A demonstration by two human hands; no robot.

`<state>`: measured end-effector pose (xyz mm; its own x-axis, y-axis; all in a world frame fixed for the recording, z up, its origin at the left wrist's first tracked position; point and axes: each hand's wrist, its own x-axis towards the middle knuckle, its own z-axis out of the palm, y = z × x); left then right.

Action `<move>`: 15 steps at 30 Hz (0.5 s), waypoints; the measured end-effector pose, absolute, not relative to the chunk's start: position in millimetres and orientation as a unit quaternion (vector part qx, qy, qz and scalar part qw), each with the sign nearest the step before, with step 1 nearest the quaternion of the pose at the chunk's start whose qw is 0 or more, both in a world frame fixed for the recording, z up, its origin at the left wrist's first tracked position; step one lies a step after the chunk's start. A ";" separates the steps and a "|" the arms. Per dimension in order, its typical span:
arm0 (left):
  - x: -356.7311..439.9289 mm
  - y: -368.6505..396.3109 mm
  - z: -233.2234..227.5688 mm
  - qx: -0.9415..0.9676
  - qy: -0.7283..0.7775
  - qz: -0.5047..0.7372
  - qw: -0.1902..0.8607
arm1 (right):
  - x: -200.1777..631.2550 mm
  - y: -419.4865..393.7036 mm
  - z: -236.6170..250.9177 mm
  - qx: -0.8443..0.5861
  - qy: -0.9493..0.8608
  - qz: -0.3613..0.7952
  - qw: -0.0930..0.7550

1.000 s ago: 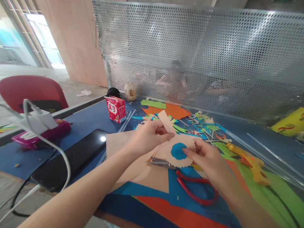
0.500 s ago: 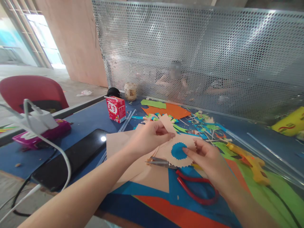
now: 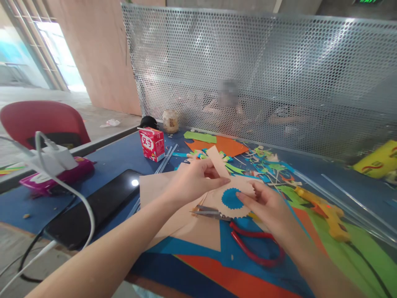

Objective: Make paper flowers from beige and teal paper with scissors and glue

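Two bare hands work over a cluttered blue table. The left hand pinches a tan paper strip between thumb and fingers, lifting it off a tan scalloped disc with a blue scalloped centre. The right hand grips nothing — fingertips press the disc flat, likely steadying it. Red-handled scissors lie just beneath.

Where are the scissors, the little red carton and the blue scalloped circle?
scissors (image 3: 252,245): head view, on the red handle loop.
little red carton (image 3: 151,143): head view, on its front face.
blue scalloped circle (image 3: 230,198): head view, at the middle of the blue disc.
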<state>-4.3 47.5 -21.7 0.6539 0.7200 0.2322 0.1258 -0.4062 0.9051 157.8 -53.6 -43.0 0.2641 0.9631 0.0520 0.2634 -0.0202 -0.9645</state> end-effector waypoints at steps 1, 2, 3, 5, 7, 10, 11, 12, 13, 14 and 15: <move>-4.2 48.0 -23.0 0.781 0.269 0.313 0.469 | 158.1 -53.5 -43.3 -0.626 -0.496 0.344 0.494; -4.0 48.4 -24.3 0.784 0.268 0.312 0.465 | 158.5 -53.3 -43.5 -0.633 -0.497 0.335 0.490; -3.7 48.7 -25.6 0.787 0.267 0.312 0.459 | 158.9 -53.1 -43.7 -0.640 -0.498 0.326 0.486; -2.9 49.0 -27.9 0.792 0.267 0.315 0.450 | 159.9 -52.7 -44.4 -0.644 -0.500 0.321 0.481; -1.7 48.8 -29.6 0.797 0.264 0.315 0.443 | 160.9 -52.3 -46.2 -0.640 -0.505 0.325 0.480; -0.5 47.3 -30.3 0.807 0.257 0.308 0.434 | 161.8 -52.2 -49.0 -0.626 -0.508 0.335 0.488; -0.3 46.6 -30.2 0.809 0.255 0.308 0.431 | 161.8 -52.3 -49.3 -0.626 -0.505 0.334 0.491; -0.4 46.0 -29.9 0.812 0.254 0.307 0.428 | 161.6 -52.5 -49.1 -0.627 -0.502 0.334 0.493; -0.6 45.4 -29.7 0.814 0.253 0.305 0.424 | 161.3 -52.7 -48.5 -0.626 -0.502 0.334 0.495; -0.9 45.0 -29.5 0.818 0.251 0.303 0.421 | 160.9 -52.9 -47.5 -0.625 -0.504 0.333 0.495; -1.2 44.7 -29.4 0.821 0.249 0.301 0.416 | 160.4 -53.1 -46.5 -0.624 -0.507 0.332 0.494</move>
<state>-1.2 44.7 -29.4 0.6945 0.6592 0.2882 0.1583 -0.5307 0.8326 160.4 -53.1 -46.5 0.2666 0.9599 0.0866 0.3045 0.0014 -0.9525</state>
